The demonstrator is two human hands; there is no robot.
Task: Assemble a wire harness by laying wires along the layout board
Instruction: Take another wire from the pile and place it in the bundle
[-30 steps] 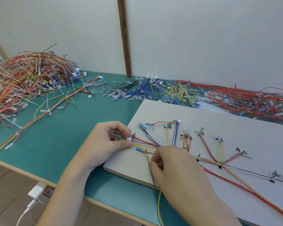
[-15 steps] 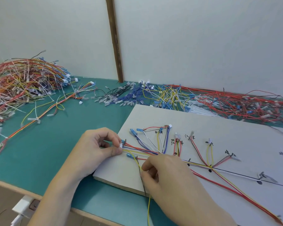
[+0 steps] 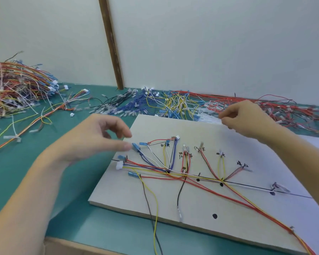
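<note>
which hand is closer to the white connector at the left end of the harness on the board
Left. The left hand hovers just up and left of the white connector, fingers loose, not touching it. The right hand is far off at the board's back edge, by the red wires.

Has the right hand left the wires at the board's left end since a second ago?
Yes. The right hand has gone from the near left part of the layout board to its far edge, by the white wires; whether it grips one is unclear.
</note>
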